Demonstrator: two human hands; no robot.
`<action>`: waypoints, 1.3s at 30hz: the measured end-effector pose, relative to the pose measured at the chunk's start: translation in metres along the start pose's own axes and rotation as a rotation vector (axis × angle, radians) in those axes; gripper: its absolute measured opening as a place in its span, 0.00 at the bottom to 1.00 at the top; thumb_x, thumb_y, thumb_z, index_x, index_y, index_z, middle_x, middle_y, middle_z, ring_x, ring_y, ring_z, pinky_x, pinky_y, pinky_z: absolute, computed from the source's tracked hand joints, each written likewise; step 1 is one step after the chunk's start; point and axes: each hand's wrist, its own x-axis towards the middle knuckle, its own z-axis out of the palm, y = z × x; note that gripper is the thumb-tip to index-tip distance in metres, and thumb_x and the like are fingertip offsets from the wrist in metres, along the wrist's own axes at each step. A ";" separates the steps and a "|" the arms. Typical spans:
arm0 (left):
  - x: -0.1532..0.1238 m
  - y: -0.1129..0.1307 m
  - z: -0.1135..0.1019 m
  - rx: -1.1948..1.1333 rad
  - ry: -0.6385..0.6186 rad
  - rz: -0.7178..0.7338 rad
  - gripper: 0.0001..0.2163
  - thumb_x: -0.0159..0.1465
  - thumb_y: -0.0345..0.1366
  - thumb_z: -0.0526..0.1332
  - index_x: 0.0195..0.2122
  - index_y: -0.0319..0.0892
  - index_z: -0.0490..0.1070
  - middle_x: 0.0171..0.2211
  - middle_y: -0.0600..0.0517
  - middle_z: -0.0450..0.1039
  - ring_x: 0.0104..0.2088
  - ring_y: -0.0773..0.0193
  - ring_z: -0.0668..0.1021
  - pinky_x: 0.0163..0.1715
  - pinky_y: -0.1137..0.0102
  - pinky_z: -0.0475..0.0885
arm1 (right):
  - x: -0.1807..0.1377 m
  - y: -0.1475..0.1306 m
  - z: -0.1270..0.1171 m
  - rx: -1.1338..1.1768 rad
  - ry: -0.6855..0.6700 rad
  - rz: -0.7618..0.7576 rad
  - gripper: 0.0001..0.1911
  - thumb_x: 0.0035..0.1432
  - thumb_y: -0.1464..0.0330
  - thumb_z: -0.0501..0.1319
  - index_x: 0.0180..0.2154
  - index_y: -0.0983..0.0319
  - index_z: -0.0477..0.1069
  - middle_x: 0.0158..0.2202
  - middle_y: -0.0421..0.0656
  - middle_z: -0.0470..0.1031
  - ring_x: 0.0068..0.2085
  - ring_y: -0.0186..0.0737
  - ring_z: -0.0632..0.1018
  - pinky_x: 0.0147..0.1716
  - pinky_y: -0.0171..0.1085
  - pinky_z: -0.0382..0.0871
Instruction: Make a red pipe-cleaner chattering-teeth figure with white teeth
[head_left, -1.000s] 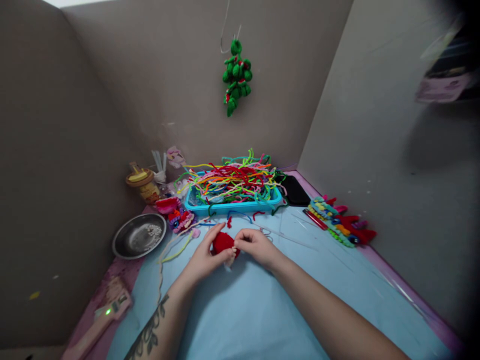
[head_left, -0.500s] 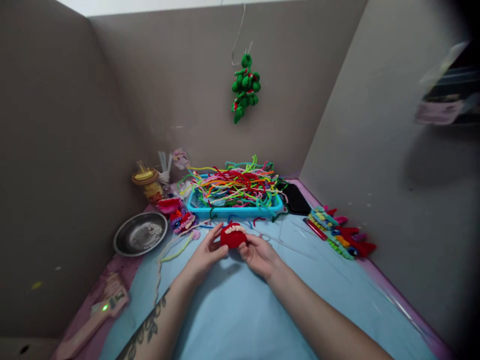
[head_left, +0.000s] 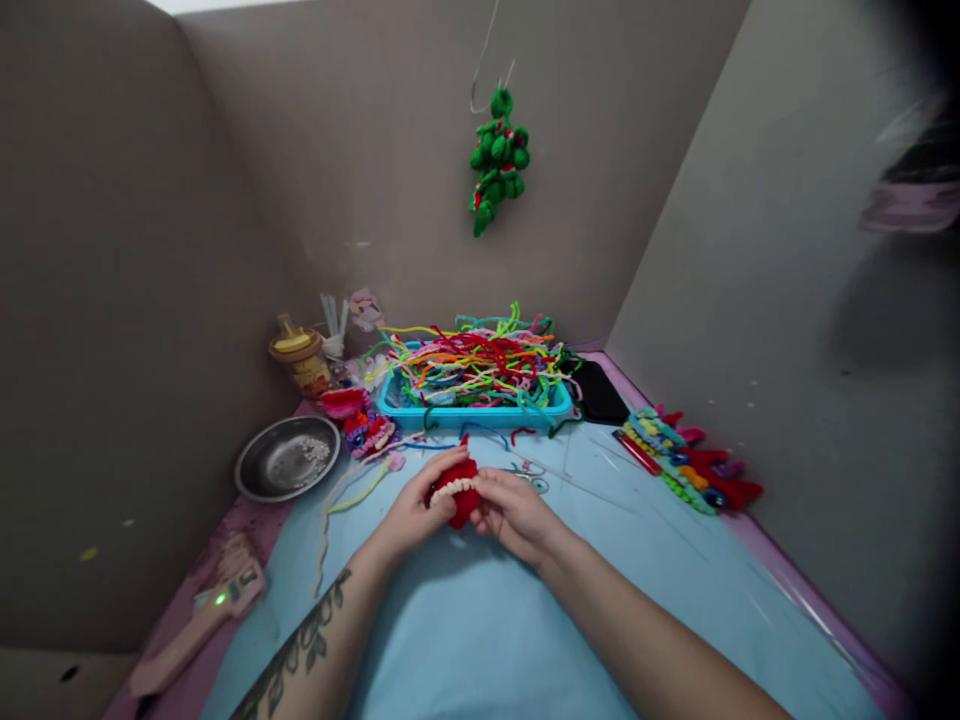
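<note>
Between my hands is a small red crocheted piece (head_left: 463, 508) with a row of cream stitches curving across it. My left hand (head_left: 420, 502) grips its left side, thumb in front and fingers behind. On the right edge my right hand (head_left: 514, 508) pinches the piece near the end of the cream row. Just beyond my right hand lies a pair of small scissors (head_left: 534, 474), partly hidden. A blue tray (head_left: 480, 416) heaped with many-coloured yarn strands (head_left: 487, 365) stands behind the piece.
At left are a metal bowl (head_left: 262, 475) with small white bits, a lidded cup (head_left: 300, 360) and a pink device (head_left: 202, 630) with a green light. Crocheted pieces (head_left: 675, 460) lie at right near a black phone-like slab (head_left: 598, 392). Green crochet (head_left: 499, 160) hangs on the back wall.
The red piece has been turned and lowered a little, so its cream row now runs across the front. My right fingers have closed on its edge. The view has shifted slightly.
</note>
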 end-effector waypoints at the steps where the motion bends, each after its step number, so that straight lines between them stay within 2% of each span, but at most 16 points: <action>1: 0.000 -0.002 0.001 0.016 0.002 0.019 0.32 0.55 0.59 0.56 0.55 0.43 0.67 0.58 0.43 0.63 0.58 0.47 0.64 0.59 0.58 0.54 | -0.001 0.000 0.002 -0.014 -0.007 -0.020 0.15 0.45 0.63 0.69 0.26 0.65 0.67 0.17 0.37 0.70 0.18 0.28 0.70 0.16 0.26 0.64; 4: -0.002 -0.007 0.004 -0.051 0.004 -0.003 0.37 0.54 0.62 0.51 0.58 0.43 0.62 0.59 0.42 0.61 0.58 0.48 0.64 0.58 0.59 0.55 | -0.004 0.002 0.008 -0.003 0.011 -0.065 0.16 0.45 0.61 0.69 0.26 0.64 0.65 0.17 0.37 0.70 0.17 0.27 0.69 0.16 0.25 0.64; 7: -0.003 -0.009 0.006 -0.144 0.027 -0.048 0.38 0.55 0.63 0.48 0.59 0.42 0.61 0.58 0.42 0.64 0.56 0.48 0.67 0.56 0.59 0.59 | -0.005 0.003 0.012 0.017 0.020 -0.076 0.17 0.44 0.60 0.69 0.27 0.64 0.65 0.18 0.36 0.70 0.17 0.26 0.69 0.16 0.26 0.63; 13: 0.000 0.000 0.006 -0.031 0.122 0.001 0.24 0.59 0.55 0.54 0.46 0.43 0.73 0.51 0.44 0.70 0.53 0.51 0.69 0.55 0.61 0.59 | -0.006 0.006 0.015 -0.025 0.043 -0.073 0.18 0.42 0.60 0.70 0.26 0.64 0.65 0.18 0.36 0.70 0.18 0.28 0.70 0.16 0.26 0.61; 17: 0.003 0.003 0.007 0.014 0.157 -0.004 0.19 0.59 0.50 0.57 0.44 0.43 0.74 0.49 0.45 0.71 0.51 0.52 0.70 0.54 0.61 0.60 | -0.006 0.005 0.014 -0.055 0.113 -0.111 0.18 0.41 0.60 0.70 0.25 0.65 0.66 0.18 0.37 0.71 0.19 0.28 0.72 0.17 0.26 0.62; 21: 0.002 0.000 0.009 -0.052 0.198 -0.093 0.17 0.59 0.48 0.58 0.44 0.43 0.73 0.48 0.46 0.72 0.51 0.52 0.71 0.52 0.61 0.62 | -0.007 0.003 0.013 -0.015 0.128 -0.125 0.17 0.40 0.60 0.70 0.25 0.65 0.68 0.19 0.38 0.72 0.19 0.30 0.74 0.18 0.27 0.63; 24: 0.000 -0.004 0.010 -0.167 0.175 -0.168 0.17 0.60 0.47 0.57 0.45 0.44 0.72 0.48 0.47 0.72 0.48 0.53 0.72 0.49 0.62 0.65 | -0.007 0.001 0.013 -0.011 0.106 -0.085 0.16 0.39 0.62 0.71 0.24 0.66 0.68 0.17 0.40 0.73 0.19 0.30 0.74 0.17 0.26 0.63; 27: -0.001 -0.006 0.011 -0.220 0.149 -0.166 0.16 0.60 0.46 0.57 0.45 0.44 0.72 0.49 0.48 0.71 0.49 0.54 0.72 0.51 0.64 0.64 | -0.007 0.000 0.011 -0.006 0.088 -0.052 0.15 0.40 0.64 0.70 0.25 0.66 0.69 0.17 0.41 0.74 0.19 0.31 0.74 0.17 0.26 0.62; 33: 0.001 -0.004 0.011 -0.225 0.149 -0.165 0.17 0.60 0.48 0.57 0.43 0.44 0.73 0.51 0.47 0.71 0.52 0.52 0.70 0.52 0.62 0.63 | -0.004 0.003 0.005 0.030 0.052 -0.036 0.13 0.42 0.64 0.70 0.26 0.66 0.69 0.18 0.40 0.74 0.20 0.33 0.75 0.18 0.28 0.63; 39: 0.001 0.000 0.010 -0.177 0.139 -0.141 0.16 0.59 0.47 0.58 0.42 0.43 0.74 0.50 0.47 0.71 0.52 0.52 0.70 0.54 0.62 0.61 | -0.004 0.005 0.004 0.026 0.068 -0.013 0.15 0.40 0.64 0.71 0.26 0.65 0.70 0.17 0.39 0.73 0.20 0.32 0.74 0.19 0.28 0.62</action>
